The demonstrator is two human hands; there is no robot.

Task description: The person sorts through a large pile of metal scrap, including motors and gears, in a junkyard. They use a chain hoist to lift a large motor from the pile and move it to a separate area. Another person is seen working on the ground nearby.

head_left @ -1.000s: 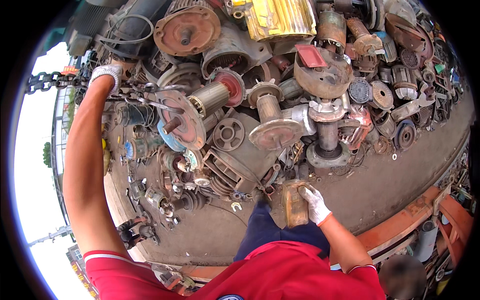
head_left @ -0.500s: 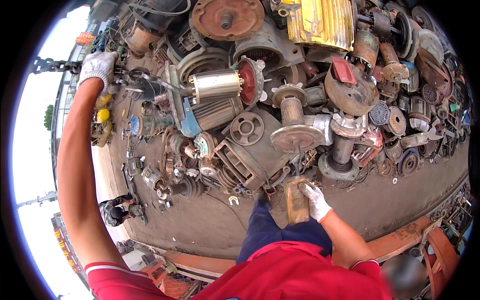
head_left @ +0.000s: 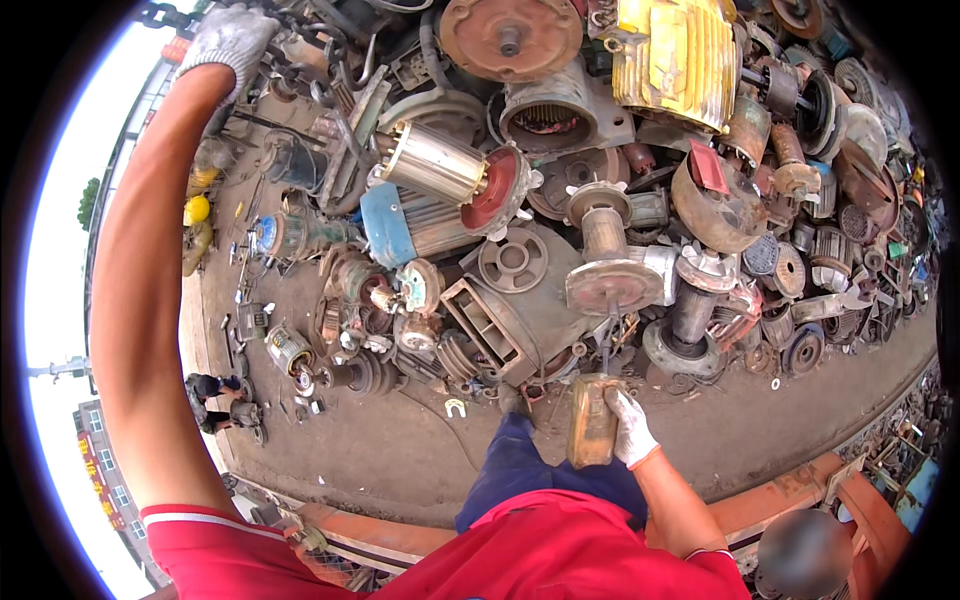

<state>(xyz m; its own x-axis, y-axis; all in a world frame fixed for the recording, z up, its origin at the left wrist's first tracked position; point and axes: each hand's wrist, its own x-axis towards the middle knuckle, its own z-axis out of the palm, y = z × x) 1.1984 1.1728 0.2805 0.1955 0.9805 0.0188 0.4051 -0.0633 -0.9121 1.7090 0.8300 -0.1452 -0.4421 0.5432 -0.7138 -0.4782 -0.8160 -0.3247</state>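
My left hand [head_left: 232,45], in a dirty white knit glove, reaches far out at the upper left, closed round a dark chain [head_left: 165,15]. Beyond it a curved metal hook [head_left: 366,65] stands out near the scrap; what joins it to the chain is unclear. Low in the middle, my gloved right hand [head_left: 631,428] grips the side of a worn yellow-brown pendant control box [head_left: 592,420], held upright before my legs. A dark line runs up from the box's far end. Nearest the chain side lies a motor rotor [head_left: 435,163] with a red end plate [head_left: 495,188], tilted over a blue-ended motor [head_left: 385,225].
Old motors and castings heap up ahead, among them a yellow ribbed motor [head_left: 672,60] and a large grey housing [head_left: 530,300]. Behind me runs an orange metal beam [head_left: 385,530]. A person [head_left: 212,400] crouches at the far left beside small parts.
My left hand has moved up and slightly right with the chain. My right hand and the control box sit slightly lower in view. The whole view has shifted, and the rotor looks more tilted.
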